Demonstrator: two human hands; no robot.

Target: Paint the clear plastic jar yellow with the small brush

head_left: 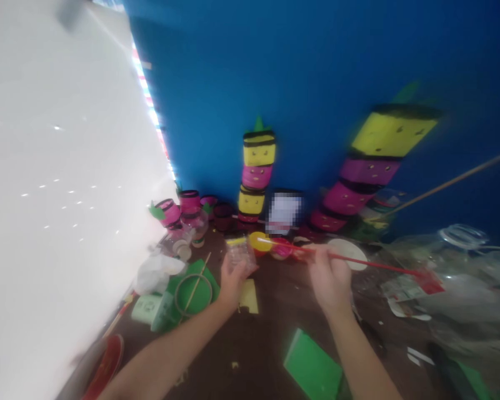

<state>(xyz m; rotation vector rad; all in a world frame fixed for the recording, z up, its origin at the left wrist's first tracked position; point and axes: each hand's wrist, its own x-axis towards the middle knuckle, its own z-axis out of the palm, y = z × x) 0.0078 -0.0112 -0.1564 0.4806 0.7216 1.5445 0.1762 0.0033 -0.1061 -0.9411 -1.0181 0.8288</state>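
Observation:
My left hand [236, 273] is closed around a small clear plastic cup [240, 254], which has a yellow band along its upper edge. In my right hand [330, 275] is a thin red-handled paintbrush [370, 263], lying almost level and pointing left. Its pale tip reaches over a round pot of yellow paint [259, 241] just right of the cup; whether it touches the paint I cannot tell. Beside that pot sits a pink paint pot [281, 248], partly behind the brush. A piece of pale yellow paper [249, 296] lies below the cup.
Stacked yellow and pink painted cups with drawn faces [257, 175] stand by the blue wall [316, 72]; a taller stack [358, 172] leans at right. Green sheets [313, 364], a tape ring [194, 294], a white lid [348, 254] and clear plastic [475, 294] lie on the brown table.

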